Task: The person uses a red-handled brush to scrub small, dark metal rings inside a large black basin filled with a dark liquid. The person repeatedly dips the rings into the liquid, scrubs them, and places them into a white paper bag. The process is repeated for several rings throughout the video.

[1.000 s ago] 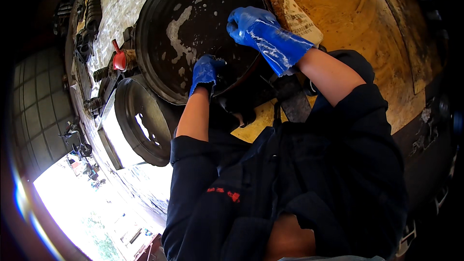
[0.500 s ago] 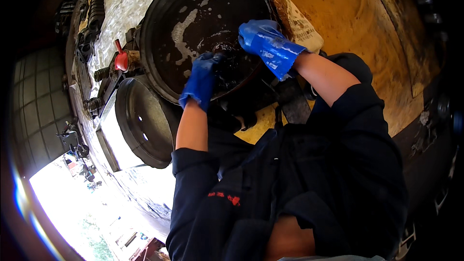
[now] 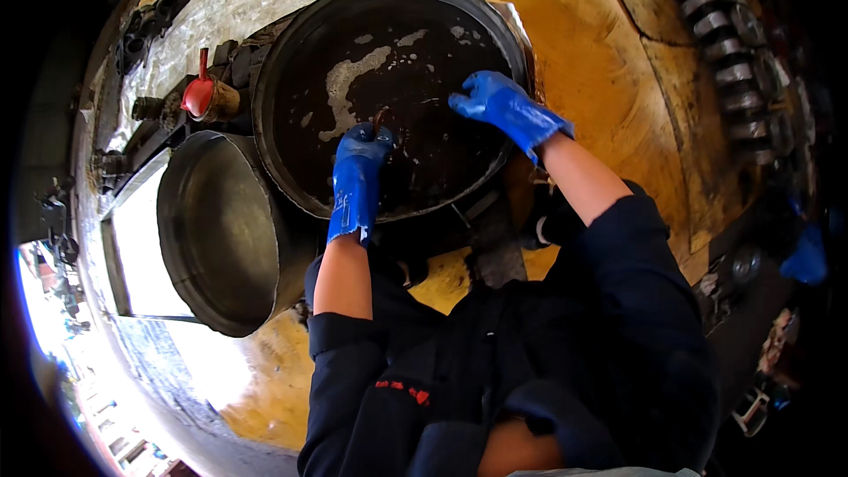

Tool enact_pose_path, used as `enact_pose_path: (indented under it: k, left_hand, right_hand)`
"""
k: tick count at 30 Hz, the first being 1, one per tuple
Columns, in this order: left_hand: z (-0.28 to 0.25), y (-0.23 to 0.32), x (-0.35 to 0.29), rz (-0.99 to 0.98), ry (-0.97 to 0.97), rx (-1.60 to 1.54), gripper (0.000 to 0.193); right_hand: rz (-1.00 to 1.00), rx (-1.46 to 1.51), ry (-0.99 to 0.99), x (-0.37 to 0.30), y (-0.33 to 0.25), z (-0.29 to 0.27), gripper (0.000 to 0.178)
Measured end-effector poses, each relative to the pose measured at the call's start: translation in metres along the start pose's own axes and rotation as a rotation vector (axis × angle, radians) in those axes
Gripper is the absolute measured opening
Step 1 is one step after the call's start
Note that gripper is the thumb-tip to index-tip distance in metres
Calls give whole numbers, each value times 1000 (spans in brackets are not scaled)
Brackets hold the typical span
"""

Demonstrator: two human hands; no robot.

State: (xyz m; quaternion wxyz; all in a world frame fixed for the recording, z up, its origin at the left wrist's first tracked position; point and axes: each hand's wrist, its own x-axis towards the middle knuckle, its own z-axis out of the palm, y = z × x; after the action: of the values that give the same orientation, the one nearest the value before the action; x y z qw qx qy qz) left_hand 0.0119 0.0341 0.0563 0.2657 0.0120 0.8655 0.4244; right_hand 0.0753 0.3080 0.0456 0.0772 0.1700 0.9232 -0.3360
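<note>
A wide round basin (image 3: 265,124) of dark liquid with patches of pale foam stands in front of me. My left hand (image 3: 360,148), in a blue rubber glove, is closed over the near left part of the basin. From its fingertips sticks a small dark, rust-brown curved piece (image 3: 382,117), partly hidden by the glove. My right hand (image 3: 495,106), gloved the same way, hovers over the right side of the liquid with its fingers curled in. Whatever it may hold is hidden.
Left of the basin, a large empty-looking metal drum (image 3: 216,230) lies tilted. A red-handled scoop (image 3: 201,88) rests in a small container beyond it. Dark ribbed metal parts line the far left, and a crankshaft-like row of parts (image 3: 738,71) lies at the right on the yellow-brown floor (image 3: 583,44).
My view has shifted, so more of the basin and the right-hand parts show. My left hand has lifted from the liquid with the dark curved piece; both hands are further apart.
</note>
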Motion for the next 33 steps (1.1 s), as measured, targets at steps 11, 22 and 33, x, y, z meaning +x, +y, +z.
enact_pose_path:
  k: [11,22,33]
  left_hand:
    - [-36,4,-9,154,151,-99,26]
    - [-19,5,5,23,132,-65,44]
    - [-12,-2,-2,484,188,-77,16]
  right_hand:
    - [-44,-438,-141,189,-17,59,69]
    - [-20,-55,-57,233,110,125,32]
    - [27,331,-174,45,-17,-6,24]
